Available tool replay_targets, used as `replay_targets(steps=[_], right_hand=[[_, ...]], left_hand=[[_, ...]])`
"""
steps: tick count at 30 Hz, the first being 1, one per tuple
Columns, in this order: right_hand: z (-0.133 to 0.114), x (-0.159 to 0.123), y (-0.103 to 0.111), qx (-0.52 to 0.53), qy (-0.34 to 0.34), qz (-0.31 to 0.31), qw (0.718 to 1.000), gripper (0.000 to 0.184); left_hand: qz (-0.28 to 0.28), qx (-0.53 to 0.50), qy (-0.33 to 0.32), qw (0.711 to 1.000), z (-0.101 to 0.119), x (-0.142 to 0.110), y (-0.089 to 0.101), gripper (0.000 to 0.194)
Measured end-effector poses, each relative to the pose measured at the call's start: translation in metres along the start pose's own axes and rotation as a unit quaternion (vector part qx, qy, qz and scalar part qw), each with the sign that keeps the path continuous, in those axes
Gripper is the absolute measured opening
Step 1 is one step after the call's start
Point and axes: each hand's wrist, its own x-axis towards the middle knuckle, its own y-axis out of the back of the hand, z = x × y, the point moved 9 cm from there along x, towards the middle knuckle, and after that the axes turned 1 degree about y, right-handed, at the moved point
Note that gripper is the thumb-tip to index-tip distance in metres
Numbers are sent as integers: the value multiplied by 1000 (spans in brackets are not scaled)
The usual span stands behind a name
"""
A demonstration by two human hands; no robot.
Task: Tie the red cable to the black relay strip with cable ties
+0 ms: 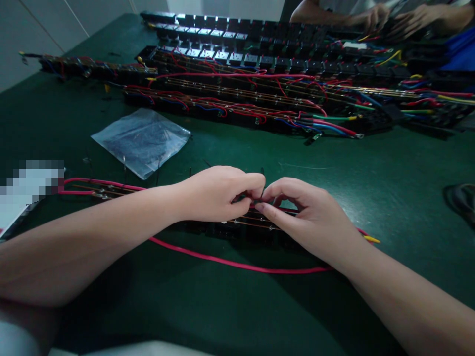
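Observation:
My left hand [222, 195] and my right hand [308, 207] meet fingertip to fingertip over a black socket strip [222, 230] with bare copper wires along it. Both are closed in a pinch on a thin black cable tie [262, 171], whose end sticks up between them; the grip point is partly hidden by my fingers. More cable ties [159, 173] stand upright along the strip to the left. A thick red wire [222, 258] runs along the strip's far side and loops in front of it. My left forearm covers part of the strip.
A clear plastic bag [144, 138] with dark contents lies behind my left hand. Several wired black strips [237, 106] fill the back of the green table [208, 306]. Another person's hands [411, 22] work at the back right. A dark coil [463, 200] lies at the right edge.

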Motion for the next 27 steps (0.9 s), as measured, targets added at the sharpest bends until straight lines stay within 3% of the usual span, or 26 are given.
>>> replay_targets(steps=[27], right_hand=[[-3,0,-1,-14,10,-6,1000,6]], left_hand=[[-17,-51,16,998,-1,2,0,12]])
